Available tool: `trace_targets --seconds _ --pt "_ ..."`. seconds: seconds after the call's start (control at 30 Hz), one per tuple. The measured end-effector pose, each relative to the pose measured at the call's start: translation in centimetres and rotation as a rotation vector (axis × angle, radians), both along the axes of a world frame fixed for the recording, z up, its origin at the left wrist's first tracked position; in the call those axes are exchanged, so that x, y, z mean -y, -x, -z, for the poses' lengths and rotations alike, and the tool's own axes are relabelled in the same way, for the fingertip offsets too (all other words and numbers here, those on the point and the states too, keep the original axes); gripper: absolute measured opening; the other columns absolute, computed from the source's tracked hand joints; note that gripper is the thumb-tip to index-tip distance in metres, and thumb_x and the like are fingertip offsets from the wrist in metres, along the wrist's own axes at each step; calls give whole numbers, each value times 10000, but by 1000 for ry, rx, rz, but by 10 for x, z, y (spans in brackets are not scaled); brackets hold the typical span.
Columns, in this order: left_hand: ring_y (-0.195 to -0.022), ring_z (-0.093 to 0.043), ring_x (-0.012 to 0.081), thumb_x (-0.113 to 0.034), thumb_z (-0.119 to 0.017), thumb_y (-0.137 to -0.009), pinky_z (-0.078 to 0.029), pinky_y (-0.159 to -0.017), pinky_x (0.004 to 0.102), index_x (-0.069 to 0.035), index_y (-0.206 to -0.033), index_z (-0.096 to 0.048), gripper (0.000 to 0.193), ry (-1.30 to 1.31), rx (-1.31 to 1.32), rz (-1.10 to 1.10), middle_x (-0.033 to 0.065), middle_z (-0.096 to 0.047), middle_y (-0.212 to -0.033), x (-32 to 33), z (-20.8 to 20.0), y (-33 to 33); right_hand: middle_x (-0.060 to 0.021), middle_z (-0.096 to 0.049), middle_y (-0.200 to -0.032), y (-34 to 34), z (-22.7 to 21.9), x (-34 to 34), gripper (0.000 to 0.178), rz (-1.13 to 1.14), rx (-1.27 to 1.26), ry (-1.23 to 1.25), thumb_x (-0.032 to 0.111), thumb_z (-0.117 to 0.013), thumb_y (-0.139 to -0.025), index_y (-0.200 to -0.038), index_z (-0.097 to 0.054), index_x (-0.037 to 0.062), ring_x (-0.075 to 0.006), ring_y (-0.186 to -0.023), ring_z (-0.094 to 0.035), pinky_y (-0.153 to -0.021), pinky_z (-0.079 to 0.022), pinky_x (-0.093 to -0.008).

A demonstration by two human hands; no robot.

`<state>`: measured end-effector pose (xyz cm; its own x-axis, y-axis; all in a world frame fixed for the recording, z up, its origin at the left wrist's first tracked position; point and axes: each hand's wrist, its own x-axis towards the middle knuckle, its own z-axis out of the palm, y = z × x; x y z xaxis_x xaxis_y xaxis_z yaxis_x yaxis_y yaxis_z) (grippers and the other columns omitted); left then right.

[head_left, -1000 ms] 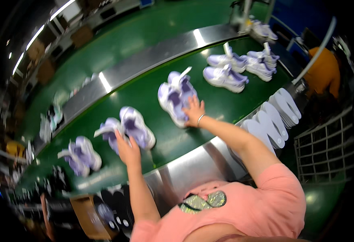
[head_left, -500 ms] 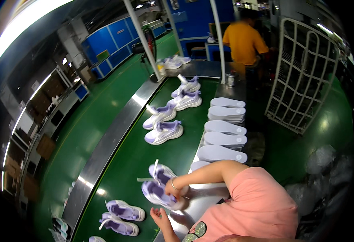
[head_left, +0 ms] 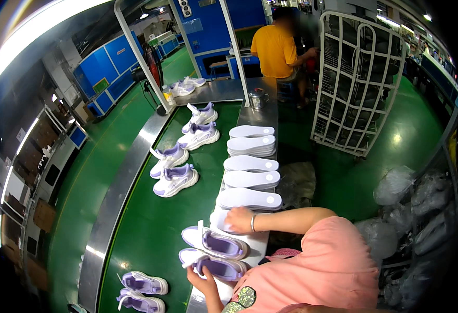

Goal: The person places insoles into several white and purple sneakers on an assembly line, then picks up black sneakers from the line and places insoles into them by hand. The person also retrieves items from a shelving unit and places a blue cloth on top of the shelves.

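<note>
My right hand (head_left: 238, 219), with a bracelet at the wrist, reaches over a pale grey insole (head_left: 219, 221) at the near end of the insole row, its fingers closed at the insole and partly hidden. Just below sits a pair of white and lilac sneakers, side by side with openings up and tongues pulled forward. The farther sneaker (head_left: 228, 246) is touched by neither hand. My left hand (head_left: 203, 281) grips the front side of the nearer sneaker (head_left: 221, 267) with thumb and fingers.
Stacked insoles (head_left: 251, 164) line the belt's right edge. More sneakers (head_left: 175, 180) stand along the green conveyor belt (head_left: 150, 224), with another pair (head_left: 143, 284) at lower left. A metal cup (head_left: 257, 99), a wire cage cart (head_left: 357, 88) and a person in orange (head_left: 275, 52) are beyond.
My right hand has left the sneakers and moved to the insole. The pair now rests nearer my body, over the belt's edge. My left hand has come onto the nearer sneaker. The view has turned right.
</note>
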<state>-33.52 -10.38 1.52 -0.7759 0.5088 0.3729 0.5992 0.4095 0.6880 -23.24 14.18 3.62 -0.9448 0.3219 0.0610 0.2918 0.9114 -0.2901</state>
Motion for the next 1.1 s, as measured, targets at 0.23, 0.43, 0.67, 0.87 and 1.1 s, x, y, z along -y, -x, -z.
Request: trace_targets --seconds 0.23,0.43,0.67,0.87,1.1 --pt "-716 -569 305 -102 -511 -746 -429 -639 347 53 -937 -512 245 -26 144 -140 189 -576 -797 -5 -18 4 -109 -445 -960 -23 8 -15 304 155 78 -119 315 -622 -642 -834 -582 82 -245 -931 -415 -713 -360 -381" --pt "-744 -528 320 -119 -490 -769 -407 -687 355 58 -922 -502 234 -50 160 -137 187 -546 -811 10 -21 -4 -140 -457 -933 -21 17 0 418 30 96 -48 318 -657 -589 -917 -544 85 -270 -930 -423 -709 -370 -363" --pt "-767 -517 335 -175 -441 -807 -399 -704 375 62 -940 -473 274 -88 41 -157 202 -539 -834 7 -19 -2 -142 -467 -966 -7 32 4 491 176 247 11 314 -671 -584 -992 -508 94 -274 -936 -441 -750 -340 -376" --pt "-841 -528 334 -163 -411 -834 -404 -741 363 70 -1009 -438 293 -66 207 -162 227 -528 -930 9 -12 5 -128 -447 -958 -6 25 -1 448 197 8 87 273 -674 -551 -926 -495 104 -269 -907 -444 -753 -337 -399" --pt "-723 -539 355 -193 -418 -831 -417 -635 383 74 -894 -488 283 -136 100 -240 224 -556 -806 5 -7 9 -116 -449 -906 -1 -62 56 158 -515 -321 498 171 -597 -577 -645 -505 62 -271 -773 -497 -642 -423 -348"
